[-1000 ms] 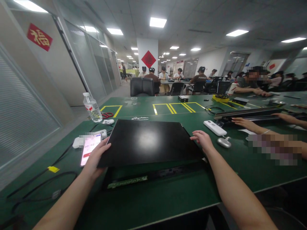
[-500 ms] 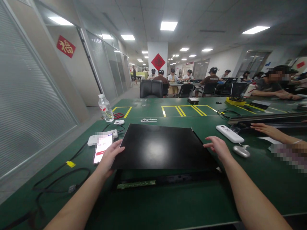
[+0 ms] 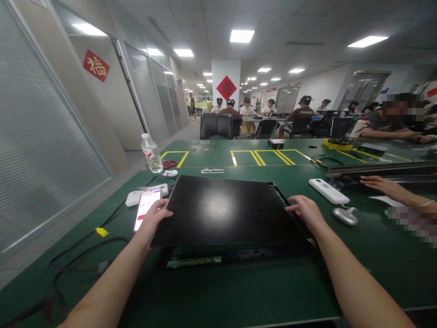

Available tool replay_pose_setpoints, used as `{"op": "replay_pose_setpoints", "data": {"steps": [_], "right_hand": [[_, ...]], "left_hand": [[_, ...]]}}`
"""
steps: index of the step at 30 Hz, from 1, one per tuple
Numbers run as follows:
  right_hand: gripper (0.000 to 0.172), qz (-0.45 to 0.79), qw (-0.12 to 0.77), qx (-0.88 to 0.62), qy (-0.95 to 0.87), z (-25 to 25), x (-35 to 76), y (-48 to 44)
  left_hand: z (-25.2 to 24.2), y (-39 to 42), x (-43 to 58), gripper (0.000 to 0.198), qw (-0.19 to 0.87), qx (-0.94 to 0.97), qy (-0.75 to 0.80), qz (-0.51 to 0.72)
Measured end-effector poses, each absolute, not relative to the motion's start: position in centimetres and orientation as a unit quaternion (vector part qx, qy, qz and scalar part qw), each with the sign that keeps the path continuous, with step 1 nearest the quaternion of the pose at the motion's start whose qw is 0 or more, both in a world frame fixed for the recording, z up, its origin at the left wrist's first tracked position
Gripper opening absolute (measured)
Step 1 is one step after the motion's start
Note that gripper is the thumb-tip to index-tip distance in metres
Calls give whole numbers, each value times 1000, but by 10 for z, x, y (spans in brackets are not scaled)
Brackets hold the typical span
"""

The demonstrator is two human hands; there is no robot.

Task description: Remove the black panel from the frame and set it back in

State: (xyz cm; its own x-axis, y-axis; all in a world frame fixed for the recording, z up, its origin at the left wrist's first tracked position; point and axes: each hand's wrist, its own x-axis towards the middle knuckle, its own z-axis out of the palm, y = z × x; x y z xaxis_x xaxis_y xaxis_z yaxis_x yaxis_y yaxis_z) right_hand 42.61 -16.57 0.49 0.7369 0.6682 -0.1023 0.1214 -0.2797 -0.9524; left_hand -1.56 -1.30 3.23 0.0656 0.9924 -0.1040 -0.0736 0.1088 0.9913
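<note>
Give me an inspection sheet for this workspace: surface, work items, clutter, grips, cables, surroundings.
Surface: green table, yellow tape outlines farther back.
Work items: black panel; green circuit board showing beyond its near edge.
Clutter: lit phone, water bottle, red-handled scissors.
Grips: left grip holds the panel's left edge; right grip at its right edge, contact unclear.
Cables: black cables at left, one yellow-tagged.
Surroundings: co-worker's hand at right; seated people beyond.

Your green table bears a black frame with a green circuit strip, right in front of you. On your left lie black cables, a phone (its screen lit), a clear bottle and red scissors. On your right sit a white oblong device and a rounded silver one; yellow tape marks the far part.
</note>
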Motion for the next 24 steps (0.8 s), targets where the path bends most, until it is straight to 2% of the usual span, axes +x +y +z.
{"op": "replay_pose_setpoints", "data": {"steps": [9, 16, 24], "right_hand": [[32, 140, 451, -834, -285, -1, 450, -172], [20, 103, 371, -866, -319, 1, 445, -171], [19, 63, 297, -883, -357, 5, 436, -171]], "left_hand": [[20, -33, 4, 46, 607, 470, 470, 437], [19, -29, 0, 47, 626, 475, 456, 419], [11, -25, 0, 41, 623, 487, 457, 407]]}}
